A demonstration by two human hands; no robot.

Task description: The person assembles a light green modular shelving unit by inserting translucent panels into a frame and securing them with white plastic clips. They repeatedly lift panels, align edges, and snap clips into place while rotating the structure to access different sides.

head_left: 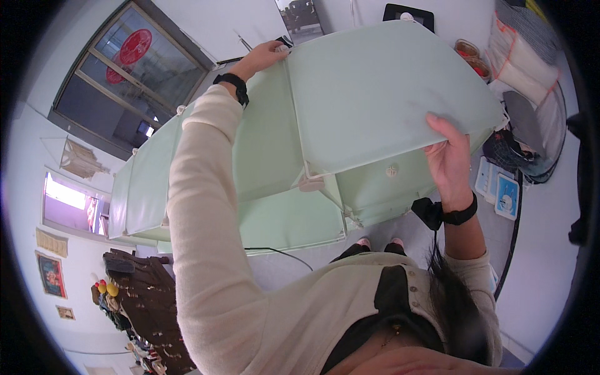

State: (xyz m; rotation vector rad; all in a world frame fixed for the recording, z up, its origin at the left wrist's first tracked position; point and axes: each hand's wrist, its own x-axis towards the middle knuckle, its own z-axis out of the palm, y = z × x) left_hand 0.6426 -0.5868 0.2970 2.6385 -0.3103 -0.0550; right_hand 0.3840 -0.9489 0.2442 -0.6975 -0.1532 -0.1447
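A pale green plastic panel [387, 94] lies across the top of a cube storage rack [265, 137] made of similar panels. My right hand [451, 162] grips its near right edge, thumb on top and fingers underneath. At the panel's far left corner is my left hand [262, 57], its fingers closed around something small that I cannot make out. A white connector [309, 172] sits near the panel's near left corner. Below the panel, an open compartment shows, with a round connector [392, 170] inside it. Black bands circle both my wrists.
Behind the rack stands a window [134, 69] with red round decorations. Bags [522, 62] and small blue-and-white packs [506, 195] rest along the right wall. A dark cable [281, 253] runs over the floor near my feet. At lower left is a brown-covered heap [147, 294].
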